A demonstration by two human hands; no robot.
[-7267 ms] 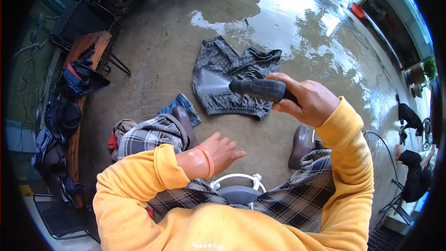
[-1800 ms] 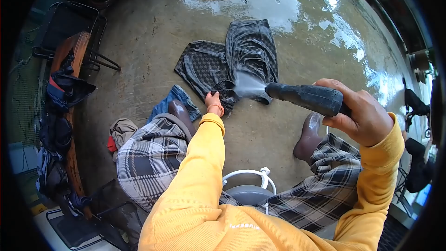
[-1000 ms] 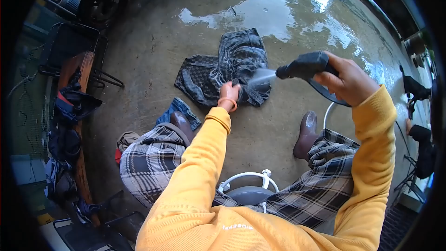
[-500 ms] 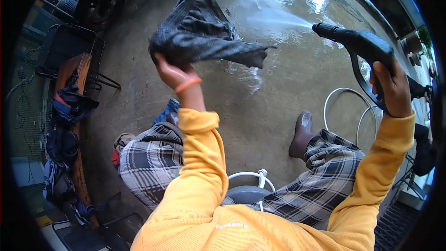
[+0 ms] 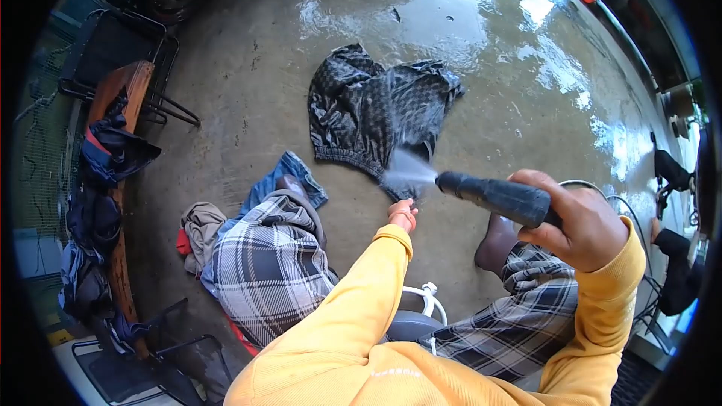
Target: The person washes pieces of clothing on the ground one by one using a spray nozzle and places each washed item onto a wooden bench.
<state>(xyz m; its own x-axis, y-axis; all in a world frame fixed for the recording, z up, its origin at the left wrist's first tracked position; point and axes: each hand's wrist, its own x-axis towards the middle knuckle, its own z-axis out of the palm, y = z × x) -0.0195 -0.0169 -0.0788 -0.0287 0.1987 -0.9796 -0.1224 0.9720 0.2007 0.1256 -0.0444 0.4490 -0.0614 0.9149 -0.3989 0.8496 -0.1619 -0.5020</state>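
On the wet concrete floor (image 5: 263,90), ahead of the seated person, dark checkered shorts (image 5: 372,109) lie spread, their gathered waistband (image 5: 350,158) turned toward the wearer of the camera. The left hand (image 5: 404,207) is closed on the near end of this waistband, its arm stretched forward in a yellow sleeve (image 5: 338,286). The right hand (image 5: 577,218), well apart from the left, is wrapped around the grip of a black spray gun (image 5: 496,197). The nozzle points leftward, and a white jet of water (image 5: 410,171) strikes the shorts just beyond the left hand. Beside one brown boot (image 5: 289,183) lies blue denim (image 5: 307,173); a beige cloth (image 5: 201,229) rests farther left, and the other boot (image 5: 496,244) stands below the spray gun. A gray stool seat (image 5: 410,325) shows between the plaid trouser legs (image 5: 274,263). Along the left side, a low wooden counter (image 5: 135,86) carries a row of dark garments (image 5: 94,210). Black forms (image 5: 673,169) at the right margin are too dim to identify with confidence.
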